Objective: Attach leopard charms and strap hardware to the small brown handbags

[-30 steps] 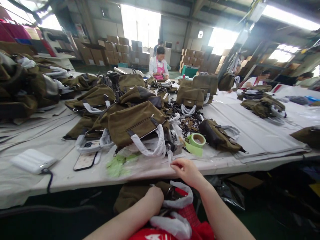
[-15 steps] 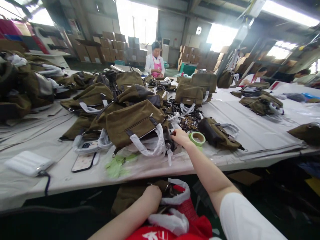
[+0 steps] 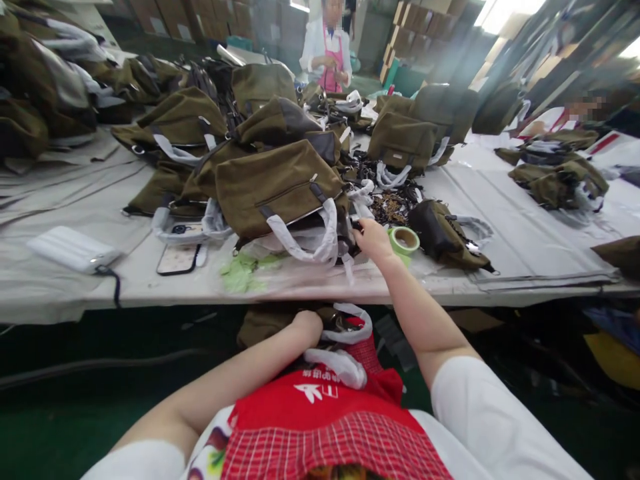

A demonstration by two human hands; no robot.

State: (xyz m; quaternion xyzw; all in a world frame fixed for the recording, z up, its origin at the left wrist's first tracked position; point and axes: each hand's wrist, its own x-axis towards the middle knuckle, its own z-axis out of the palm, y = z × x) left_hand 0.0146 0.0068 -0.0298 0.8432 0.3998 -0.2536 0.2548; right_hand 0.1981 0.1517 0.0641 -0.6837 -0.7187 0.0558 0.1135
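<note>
On my lap, partly under the table edge, lies an olive handbag [image 3: 265, 325] with handles wrapped in white film. My left hand [image 3: 307, 328] rests on this bag, its fingers bent down out of sight. Over the table, my right hand [image 3: 373, 239] reaches beside a larger olive handbag [image 3: 280, 180], its fingers pinched at a small dark thing I cannot make out. A roll of pale green tape [image 3: 404, 240] stands just right of that wrist. Behind it is a heap of dark and brassy small parts [image 3: 393, 208].
More olive bags [image 3: 185, 123] are piled at the back and left. A small bag [image 3: 445, 233] lies right of the tape. A phone [image 3: 177, 259], a white power bank [image 3: 73, 248] and green scraps [image 3: 243, 273] lie near the front edge. A co-worker [image 3: 327, 53] stands across the table.
The view has tilted down, so the table appears higher and more of my red apron shows. My right hand stays by the large bag, my left on the lap bag.
</note>
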